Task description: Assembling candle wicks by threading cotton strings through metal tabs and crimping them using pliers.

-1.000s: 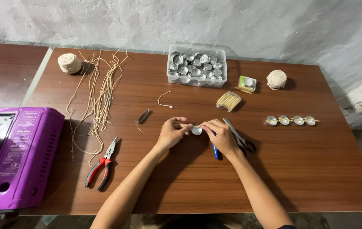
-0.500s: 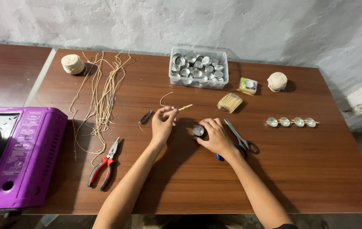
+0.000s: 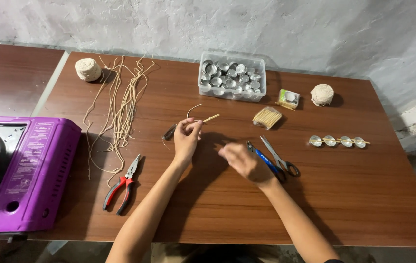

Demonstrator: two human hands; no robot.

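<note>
Stick [image 3: 212, 118]: short, wooden, pinched at one end by the left hand [image 3: 187, 136], its free end pointing right and slightly up over the table [image 3: 364, 195]. We note a curved wick [image 3: 193, 108] rising from the same pinch; we cannot tell whether it is tied to the stick or only held with it. The left hand's fingers are closed tight on both.

The right hand [image 3: 239, 158] is blurred, palm down, just left of the blue cutter [image 3: 265, 158] and the scissors [image 3: 278, 156]. We cannot tell whether it is open or closed, or whether anything lies under it.

We judge the step in hand to be holding stick and wick together in the left hand. Any further handling calls for a steady pinch, since both are thin and light.

Farther out: a small dark piece [image 3: 169, 131] just left of the left hand, a stick bundle [image 3: 266, 117], a clear box of metal cups [image 3: 232, 76], four cups in a row [image 3: 338, 141], loose strings [image 3: 120, 107], red pliers [image 3: 122, 182], and a purple stove [image 3: 23, 170] at the left edge.
</note>
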